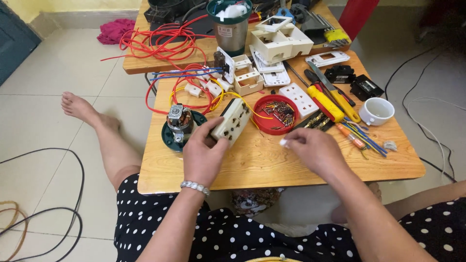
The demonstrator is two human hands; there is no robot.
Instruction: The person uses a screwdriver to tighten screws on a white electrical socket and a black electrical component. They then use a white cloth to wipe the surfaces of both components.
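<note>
Holding the cream plastic multi-socket block (232, 121) in your left hand (203, 154), your fingers are clamped around its lower end. Its long axis tilts up and away toward the red round tray of small parts (276, 114). Your right hand (313, 150), on the socket block's right, pinches a small white piece (283, 142) just above the table (262, 162).

Low wooden table (272, 162); on it red dish (277, 114), white cup (376, 111), yellow-handled screwdrivers (326, 104), red wire coils (167, 43)

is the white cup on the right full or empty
Empty: the white cup stands upright on the table, and its inside shows bare white, nothing in it.
</note>
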